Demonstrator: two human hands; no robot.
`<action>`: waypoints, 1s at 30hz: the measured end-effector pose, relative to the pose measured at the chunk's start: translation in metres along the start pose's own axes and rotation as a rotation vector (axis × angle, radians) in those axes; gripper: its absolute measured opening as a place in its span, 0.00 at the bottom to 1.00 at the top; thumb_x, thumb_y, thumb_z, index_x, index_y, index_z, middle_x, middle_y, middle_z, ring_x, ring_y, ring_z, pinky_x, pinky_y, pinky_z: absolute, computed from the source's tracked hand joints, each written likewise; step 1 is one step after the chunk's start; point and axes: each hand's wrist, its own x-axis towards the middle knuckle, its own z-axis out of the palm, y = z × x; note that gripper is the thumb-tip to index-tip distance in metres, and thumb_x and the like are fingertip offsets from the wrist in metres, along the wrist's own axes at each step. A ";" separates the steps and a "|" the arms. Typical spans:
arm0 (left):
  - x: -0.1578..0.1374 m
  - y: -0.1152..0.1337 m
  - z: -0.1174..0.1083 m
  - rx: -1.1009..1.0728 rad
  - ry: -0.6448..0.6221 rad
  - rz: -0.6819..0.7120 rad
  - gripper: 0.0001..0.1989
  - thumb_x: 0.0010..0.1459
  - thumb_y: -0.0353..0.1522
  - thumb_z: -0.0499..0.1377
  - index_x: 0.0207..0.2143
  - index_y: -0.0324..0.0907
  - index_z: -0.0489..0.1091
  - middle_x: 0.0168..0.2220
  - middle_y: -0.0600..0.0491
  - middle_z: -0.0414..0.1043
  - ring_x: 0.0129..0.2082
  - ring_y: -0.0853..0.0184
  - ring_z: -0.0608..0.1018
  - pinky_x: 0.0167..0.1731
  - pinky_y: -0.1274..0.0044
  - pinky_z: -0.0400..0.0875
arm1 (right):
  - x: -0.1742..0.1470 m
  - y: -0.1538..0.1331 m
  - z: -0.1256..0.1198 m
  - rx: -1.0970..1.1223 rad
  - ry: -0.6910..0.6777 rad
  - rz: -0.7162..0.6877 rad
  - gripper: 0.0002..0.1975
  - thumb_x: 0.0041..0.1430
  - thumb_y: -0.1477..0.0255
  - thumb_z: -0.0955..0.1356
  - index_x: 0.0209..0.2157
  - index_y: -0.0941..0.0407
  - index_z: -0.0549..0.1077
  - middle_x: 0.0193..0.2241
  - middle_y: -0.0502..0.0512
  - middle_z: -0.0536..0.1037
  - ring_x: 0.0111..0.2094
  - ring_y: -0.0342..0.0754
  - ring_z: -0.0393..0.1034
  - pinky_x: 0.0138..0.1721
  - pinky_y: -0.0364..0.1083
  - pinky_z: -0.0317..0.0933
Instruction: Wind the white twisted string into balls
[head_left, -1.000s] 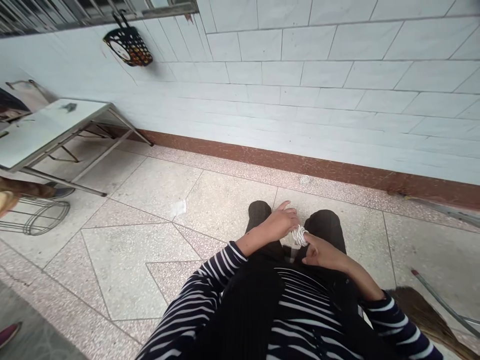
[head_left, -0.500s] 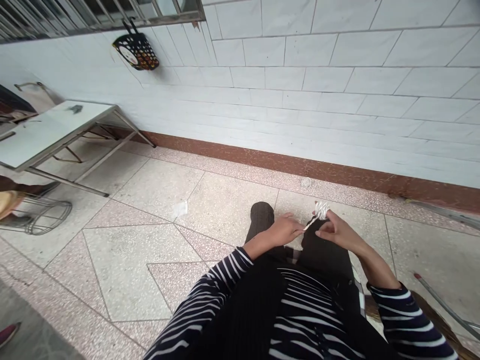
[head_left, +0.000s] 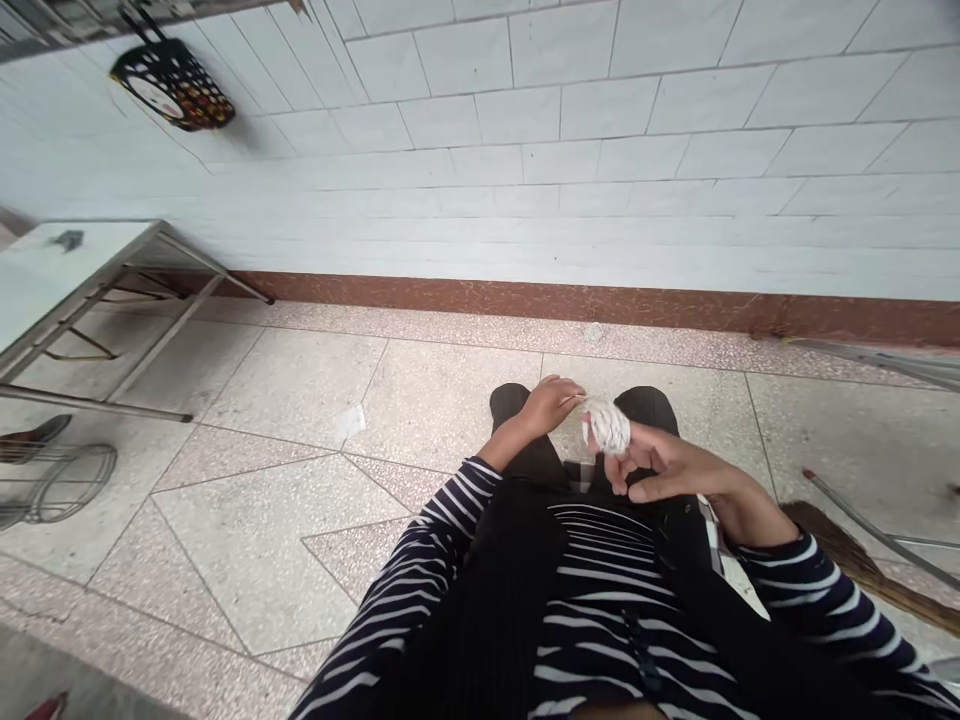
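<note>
A thick white cord (head_left: pixel 609 428) is wound in several loops around a finger of my right hand (head_left: pixel 679 465). The thumb of that hand stands apart, while the other fingers are loosely curled below the wound cord. My left hand (head_left: pixel 547 404) pinches the cord's loose end at its fingertips, just left of the winding. Between the two hands only a very short stretch of cord shows. Both hands are above my lap, around the height of my knees.
By the white tiled wall (head_left: pixel 637 160) stands a metal-legged table (head_left: pixel 112 240) at left. A wire-frame stool (head_left: pixel 71 485) stands near it. A scrap of white paper (head_left: pixel 350 421) lies on the floor. To my right are a broom (head_left: pixel 847 550) and a thin metal pole (head_left: pixel 862 515).
My left hand has swung up and forward around the wound cord. My right hand has turned, its wound finger now pointing left. The view has shifted slightly to the right.
</note>
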 end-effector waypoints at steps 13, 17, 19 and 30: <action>-0.011 0.009 -0.012 0.329 -0.029 0.200 0.15 0.77 0.31 0.56 0.36 0.40 0.80 0.33 0.52 0.78 0.39 0.66 0.80 0.77 0.57 0.60 | 0.041 0.056 -0.033 -0.379 0.388 0.369 0.24 0.44 0.72 0.78 0.44 0.57 0.72 0.32 0.50 0.76 0.27 0.44 0.69 0.30 0.43 0.61; -0.006 0.005 -0.017 0.257 -0.037 0.248 0.15 0.78 0.33 0.54 0.42 0.41 0.81 0.39 0.51 0.80 0.43 0.66 0.81 0.77 0.58 0.59 | 0.026 0.050 -0.029 -0.092 0.156 0.343 0.26 0.51 0.60 0.81 0.47 0.59 0.76 0.32 0.48 0.76 0.23 0.39 0.67 0.28 0.42 0.65; -0.003 0.002 -0.016 0.181 -0.010 0.213 0.15 0.79 0.32 0.53 0.45 0.41 0.81 0.43 0.49 0.82 0.48 0.64 0.83 0.77 0.57 0.58 | 0.019 0.044 -0.028 0.105 0.028 0.287 0.27 0.54 0.59 0.82 0.48 0.60 0.77 0.29 0.44 0.74 0.19 0.34 0.61 0.30 0.42 0.68; -0.012 0.008 0.022 -0.024 -0.094 0.081 0.13 0.77 0.34 0.57 0.48 0.40 0.83 0.46 0.47 0.86 0.50 0.62 0.85 0.76 0.55 0.61 | 0.027 0.010 -0.062 -0.024 0.407 0.021 0.41 0.53 0.65 0.83 0.66 0.52 0.70 0.50 0.57 0.79 0.41 0.47 0.77 0.37 0.44 0.76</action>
